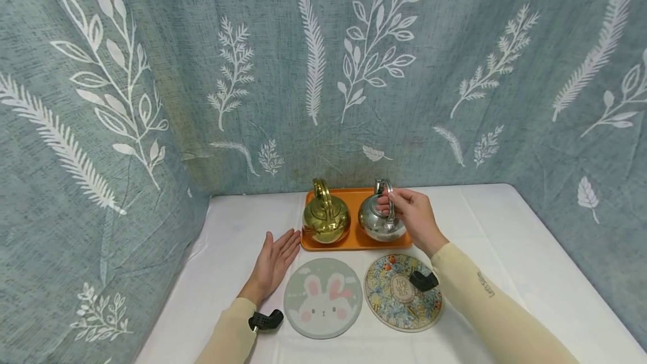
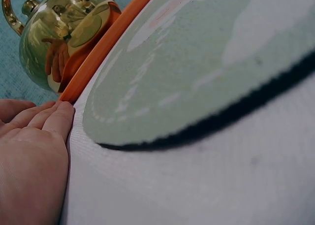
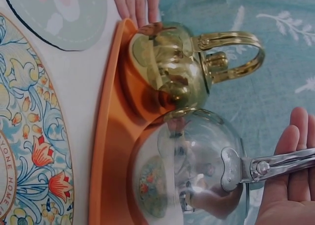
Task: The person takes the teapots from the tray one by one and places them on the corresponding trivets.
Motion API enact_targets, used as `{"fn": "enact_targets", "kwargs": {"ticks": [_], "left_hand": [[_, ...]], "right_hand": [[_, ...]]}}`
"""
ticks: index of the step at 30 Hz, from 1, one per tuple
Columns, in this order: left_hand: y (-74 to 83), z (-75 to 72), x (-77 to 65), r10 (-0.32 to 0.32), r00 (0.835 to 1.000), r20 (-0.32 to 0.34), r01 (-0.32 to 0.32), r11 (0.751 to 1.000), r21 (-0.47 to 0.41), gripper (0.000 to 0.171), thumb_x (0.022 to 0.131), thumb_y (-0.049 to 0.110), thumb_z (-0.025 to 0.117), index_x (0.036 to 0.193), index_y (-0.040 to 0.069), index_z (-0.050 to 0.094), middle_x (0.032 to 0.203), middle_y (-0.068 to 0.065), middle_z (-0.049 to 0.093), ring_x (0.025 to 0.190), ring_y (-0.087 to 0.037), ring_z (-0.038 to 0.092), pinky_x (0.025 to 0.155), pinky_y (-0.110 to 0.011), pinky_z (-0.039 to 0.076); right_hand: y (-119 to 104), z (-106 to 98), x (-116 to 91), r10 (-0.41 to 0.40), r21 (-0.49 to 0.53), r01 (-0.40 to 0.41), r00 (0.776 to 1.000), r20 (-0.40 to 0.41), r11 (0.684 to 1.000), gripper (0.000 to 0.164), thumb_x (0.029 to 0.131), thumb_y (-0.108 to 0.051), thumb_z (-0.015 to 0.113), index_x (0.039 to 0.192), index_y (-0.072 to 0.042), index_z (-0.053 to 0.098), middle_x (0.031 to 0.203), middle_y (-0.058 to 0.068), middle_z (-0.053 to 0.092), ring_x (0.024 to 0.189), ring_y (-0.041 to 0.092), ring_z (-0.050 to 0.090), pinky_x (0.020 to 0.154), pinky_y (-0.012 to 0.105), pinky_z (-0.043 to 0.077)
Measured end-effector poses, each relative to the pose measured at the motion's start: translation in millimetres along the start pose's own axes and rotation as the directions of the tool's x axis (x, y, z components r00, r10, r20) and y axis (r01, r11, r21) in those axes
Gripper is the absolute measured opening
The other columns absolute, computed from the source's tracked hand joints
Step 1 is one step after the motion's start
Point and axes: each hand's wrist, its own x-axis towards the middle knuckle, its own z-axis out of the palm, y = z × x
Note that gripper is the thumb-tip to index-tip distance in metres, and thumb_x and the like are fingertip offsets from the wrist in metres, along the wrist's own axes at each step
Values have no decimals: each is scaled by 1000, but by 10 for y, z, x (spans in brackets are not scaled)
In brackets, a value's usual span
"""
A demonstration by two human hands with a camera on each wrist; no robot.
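Observation:
A shiny silver kettle (image 1: 382, 223) sits on the right half of an orange tray (image 1: 356, 243). My right hand (image 1: 411, 215) holds its upright handle (image 3: 280, 167), with fingers passing through the loop and the thumb on the near side. On the tray's left half stands a gold kettle (image 1: 326, 221) with its own raised handle (image 3: 241, 43). My left hand (image 1: 275, 263) lies with straight fingers beside the tray's front left corner, palm turned inward. In the left wrist view, its fingertips (image 2: 64, 109) are right at the orange rim.
In front of the tray lie two round mats: a green one with a white rabbit (image 1: 323, 299) on the left and a colourful flowered one (image 1: 384, 308) on the right. A white cloth (image 1: 485, 229) covers the table. Grey-green leaf-patterned curtains (image 1: 283, 72) stand behind and at both sides.

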Motion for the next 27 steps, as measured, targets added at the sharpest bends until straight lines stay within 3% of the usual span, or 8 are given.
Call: {"fn": "enact_targets", "kwargs": {"ticks": [8,17,27], "left_hand": [[8,8,3,-5,1000,-3,5,1000,11,99,113,69,15,168,-12,2,178,-29,5,165,-39,8,134,-41,15],[19,2,3,-9,1000,-1,9,1000,-21,100,112,70,16,168,-12,2,177,-29,4,165,-39,7,134,-43,14],[17,-10,2,-5,1000,19,6,999,-43,99,112,69,14,168,-12,0,178,-29,3,165,-39,5,134,-43,13]], "right_hand": [[-22,-10,-39,-2,1,2,1000,-2,1000,38,116,-11,55,137,21,60,106,13,79,94,17,78,91,35,66],[-33,-15,-72,10,7,-10,1000,-3,1000,38,116,-10,55,137,21,60,112,21,77,95,18,78,92,37,66],[-38,-28,-94,18,19,-18,1000,-19,1000,39,116,-12,56,137,20,61,105,14,79,93,17,78,91,36,66]]}}
